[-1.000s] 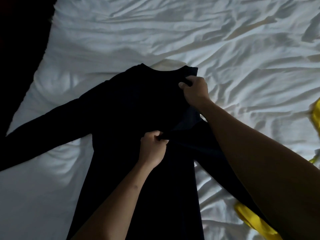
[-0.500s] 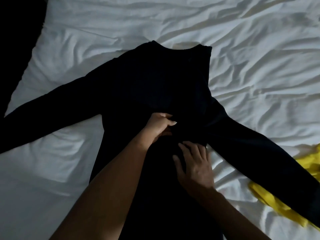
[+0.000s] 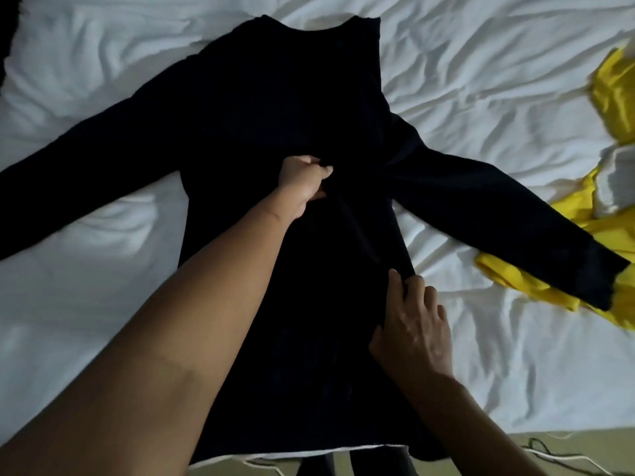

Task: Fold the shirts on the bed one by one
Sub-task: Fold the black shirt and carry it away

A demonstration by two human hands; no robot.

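Note:
A black long-sleeved shirt (image 3: 275,108) lies spread on the white bed (image 3: 481,97), collar at the far end, one sleeve stretched out to the left, the other angled to the lower right. The shirt's right side is folded in toward the middle. My left hand (image 3: 304,182) pinches a fold of fabric at the shirt's centre. Lower down, my right hand (image 3: 414,324) grips the shirt's folded right edge with its fingertips. A yellow garment (image 3: 515,280) lies crumpled to the right, partly under the right sleeve's cuff.
More yellow fabric (image 3: 615,94) sits at the right edge of the bed. The bed's near edge (image 3: 515,431) runs along the bottom, with floor and thin cords (image 3: 563,458) beyond it. A dark area borders the bed's far left corner.
My right hand slid down the shirt's folded right edge toward the hem. My left hand stayed pinching the middle. The view shifted nearer, so the bed's near edge shows.

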